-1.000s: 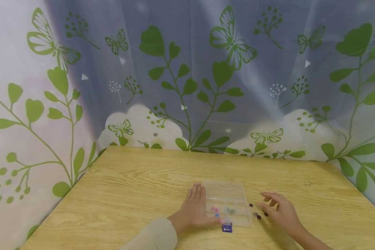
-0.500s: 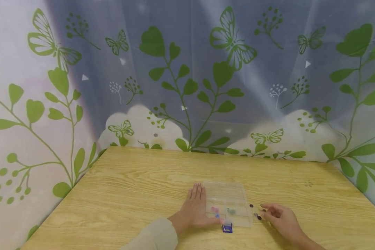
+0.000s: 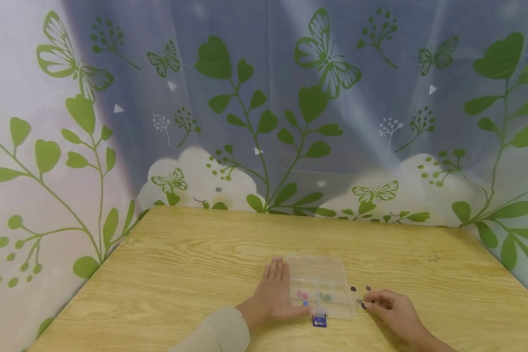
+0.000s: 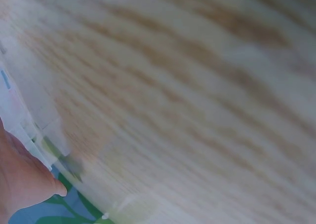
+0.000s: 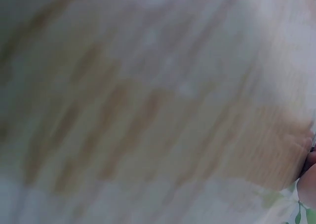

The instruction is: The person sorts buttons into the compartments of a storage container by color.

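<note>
A clear plastic compartment box (image 3: 347, 313) lies with its lid (image 3: 317, 268) folded back on the table. In its compartments are small pink pieces (image 3: 302, 295), greenish pieces (image 3: 325, 297) and a blue piece (image 3: 305, 303). My left hand (image 3: 273, 296) rests flat along the box's left side, fingers straight, thumb reaching across its front. Right of the box, my right hand (image 3: 396, 313) has curled fingers, with thumb and forefinger pinching at a small dark round piece (image 3: 363, 305). Other dark pieces (image 3: 353, 289) lie close by. Only edges of the hands show in the wrist views.
A blue square piece (image 3: 319, 320) with a pale middle sits at the box's front edge. The wood-grain table (image 3: 180, 274) extends to a curtain (image 3: 264, 122) printed with leaves and butterflies behind and at the sides.
My right hand has come down and its fingers have closed in, shifting slightly left to the dark piece nearest the box's front right. My left hand and the box have stayed put.
</note>
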`<action>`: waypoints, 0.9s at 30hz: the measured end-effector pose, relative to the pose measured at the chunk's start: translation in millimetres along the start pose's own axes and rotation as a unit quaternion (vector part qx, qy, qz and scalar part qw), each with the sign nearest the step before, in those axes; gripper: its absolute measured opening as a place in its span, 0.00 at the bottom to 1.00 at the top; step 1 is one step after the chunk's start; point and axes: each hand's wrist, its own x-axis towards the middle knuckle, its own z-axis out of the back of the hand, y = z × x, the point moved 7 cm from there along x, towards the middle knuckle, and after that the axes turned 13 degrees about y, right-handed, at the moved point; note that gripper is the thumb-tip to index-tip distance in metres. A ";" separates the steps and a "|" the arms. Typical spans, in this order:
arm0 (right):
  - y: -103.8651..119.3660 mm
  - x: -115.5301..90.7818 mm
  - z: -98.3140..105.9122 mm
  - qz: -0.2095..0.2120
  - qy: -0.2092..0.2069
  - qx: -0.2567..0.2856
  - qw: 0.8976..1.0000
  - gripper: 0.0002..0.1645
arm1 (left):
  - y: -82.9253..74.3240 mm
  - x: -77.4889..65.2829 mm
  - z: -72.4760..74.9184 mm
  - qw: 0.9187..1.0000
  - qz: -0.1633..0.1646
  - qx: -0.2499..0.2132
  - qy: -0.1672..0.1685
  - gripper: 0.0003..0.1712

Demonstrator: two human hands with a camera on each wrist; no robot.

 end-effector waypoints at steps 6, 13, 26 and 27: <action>2.1 1.1 -1.2 -0.003 -0.008 -0.035 0.999 0.10 | 0.6 1.4 -0.5 1.000 0.004 0.005 -0.001 0.66; 4.8 2.0 -2.3 0.006 -0.020 -0.074 0.997 0.04 | -0.1 1.2 -0.3 1.000 0.003 0.008 -0.004 0.66; 8.6 1.9 -2.8 0.004 -0.014 -0.077 0.997 0.04 | -1.0 -0.2 0.8 1.000 0.003 0.009 -0.003 0.66; 8.9 1.6 -2.5 0.004 -0.013 -0.076 0.997 0.04 | -1.5 -0.8 1.2 1.000 0.003 0.009 -0.002 0.66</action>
